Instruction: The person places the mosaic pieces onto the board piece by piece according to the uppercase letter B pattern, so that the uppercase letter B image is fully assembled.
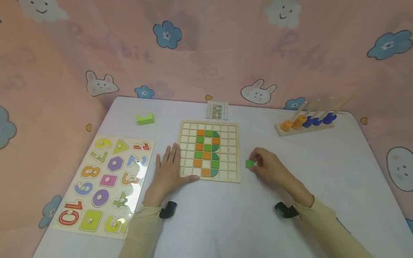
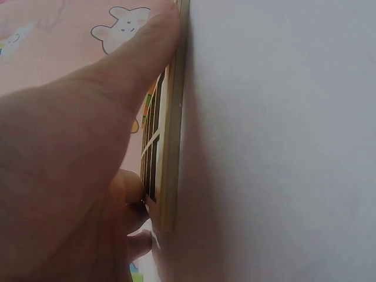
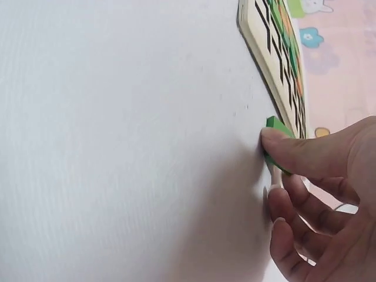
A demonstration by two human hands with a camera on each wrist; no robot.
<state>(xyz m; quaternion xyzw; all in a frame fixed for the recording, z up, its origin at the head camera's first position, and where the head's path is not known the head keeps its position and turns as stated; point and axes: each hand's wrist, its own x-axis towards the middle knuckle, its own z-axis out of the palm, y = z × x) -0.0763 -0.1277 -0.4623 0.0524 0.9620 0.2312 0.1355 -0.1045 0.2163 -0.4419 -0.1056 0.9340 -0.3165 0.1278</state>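
A square wooden grid board (image 1: 232, 157) lies flat in the middle of the table, with orange, green and dark green rounded tiles set in a B-like pattern. My left hand (image 1: 167, 168) rests against the board's left side, fingers straight and thumb spread along the near edge. In the left wrist view the thumb (image 2: 138, 56) lies at the board's rim. To the right of the board, my right hand (image 1: 269, 165) pinches a small green tile (image 1: 249, 163) between thumb and fingertips. The right wrist view shows that tile (image 3: 280, 126) close beside the board's edge.
A number puzzle board (image 1: 108, 191) lies at the left. Behind it stands a light green notched block (image 1: 145, 119). A small pattern card (image 1: 211, 111) lies behind the grid board. A peg stand (image 1: 303, 129) with orange and blue beads is at the back right.
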